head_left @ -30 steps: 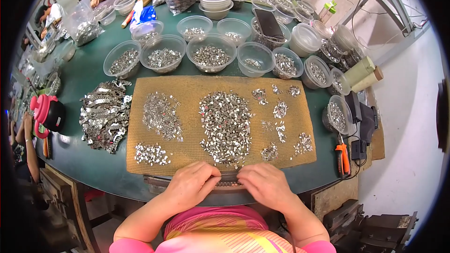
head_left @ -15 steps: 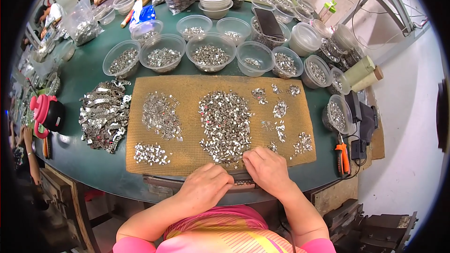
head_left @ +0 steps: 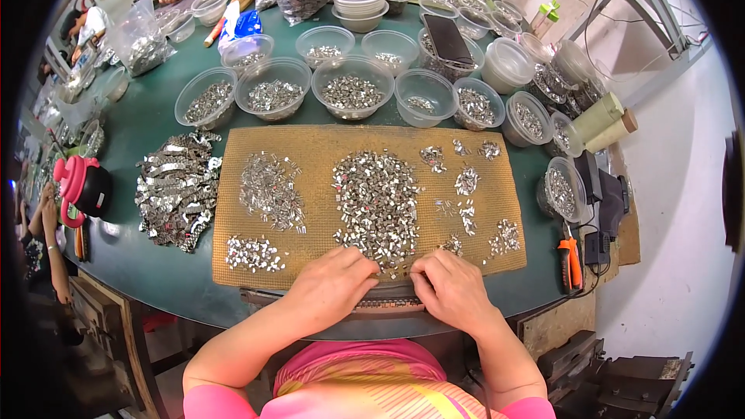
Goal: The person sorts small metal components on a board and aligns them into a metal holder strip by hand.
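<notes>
My left hand is closed at the mat's near edge, its fingertips pinched beside the lower end of the central heap. My right hand is closed too, just right of that heap. Whatever is in either pinch is too small or hidden to make out. Between and below the hands runs a dark narrow bar with a row of small brownish pieces. The central heap of small silvery metal pieces lies on a tan ribbed mat. Smaller piles lie to its left and right.
Clear plastic bowls of metal pieces line the mat's far side. A stack of metal strips lies left, near a pink-and-black jug. Orange-handled pliers lie right. A phone rests on a bowl. Co-workers sit across the table.
My left hand has moved up and slightly left, onto the mat's edge. My right hand has shifted a little right and down. More of the row of small pieces shows between them.
</notes>
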### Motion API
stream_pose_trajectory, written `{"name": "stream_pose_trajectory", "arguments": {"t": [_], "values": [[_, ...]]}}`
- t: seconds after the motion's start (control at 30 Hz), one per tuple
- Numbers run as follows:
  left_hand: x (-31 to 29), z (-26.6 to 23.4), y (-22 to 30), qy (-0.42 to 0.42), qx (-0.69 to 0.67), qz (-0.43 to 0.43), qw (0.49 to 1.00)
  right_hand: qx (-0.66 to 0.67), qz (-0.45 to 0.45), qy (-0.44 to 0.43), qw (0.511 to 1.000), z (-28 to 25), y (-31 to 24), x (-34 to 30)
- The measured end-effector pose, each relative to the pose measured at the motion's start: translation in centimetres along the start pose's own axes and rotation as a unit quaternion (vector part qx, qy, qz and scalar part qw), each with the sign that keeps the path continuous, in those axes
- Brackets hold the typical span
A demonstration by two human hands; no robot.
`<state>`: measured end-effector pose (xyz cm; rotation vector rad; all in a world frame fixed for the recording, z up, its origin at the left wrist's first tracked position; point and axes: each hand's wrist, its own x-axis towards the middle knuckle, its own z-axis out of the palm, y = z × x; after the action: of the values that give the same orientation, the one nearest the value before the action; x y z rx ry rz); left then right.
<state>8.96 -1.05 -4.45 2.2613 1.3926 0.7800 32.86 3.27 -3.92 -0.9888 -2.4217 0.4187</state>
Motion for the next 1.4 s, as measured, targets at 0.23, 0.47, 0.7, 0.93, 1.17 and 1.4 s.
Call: {"name": "stream_pose_trajectory", "arguments": {"t": [0.23,0.47,0.7,0.93,1.17,1.4], "values": [[0.6,0.8,0.0,-0.036,0.094,0.05,0.994,0.054,-0.061,-0.018,0.996,0.6,-2.7,-0.3],[0.8,1.2,-0.3,-0.007,0.065,0.04,0.997,0.042,-0.093,-0.052,0.993,1.3,-3.2,-0.1],[1.2,1.0,-0.1,-0.04,0.048,0.026,0.998,0.028,-0.008,0.002,1.0,-0.6,-1.5,-0.8],[0.9,0.8,-0.2,-0.016,0.034,0.015,0.999,-0.012,0.04,0.017,0.999,-0.3,0.7,-1.1],[-0.4,-1.0,-0.1,0.0,-0.067,-0.071,0.995,-0.084,0.019,-0.008,0.996,0.2,-0.3,-0.3],[-2.9,-1.5,0.0,0.033,-0.1,-0.047,0.993,-0.126,-0.007,-0.028,0.992,-0.1,-0.1,-0.3]]}}
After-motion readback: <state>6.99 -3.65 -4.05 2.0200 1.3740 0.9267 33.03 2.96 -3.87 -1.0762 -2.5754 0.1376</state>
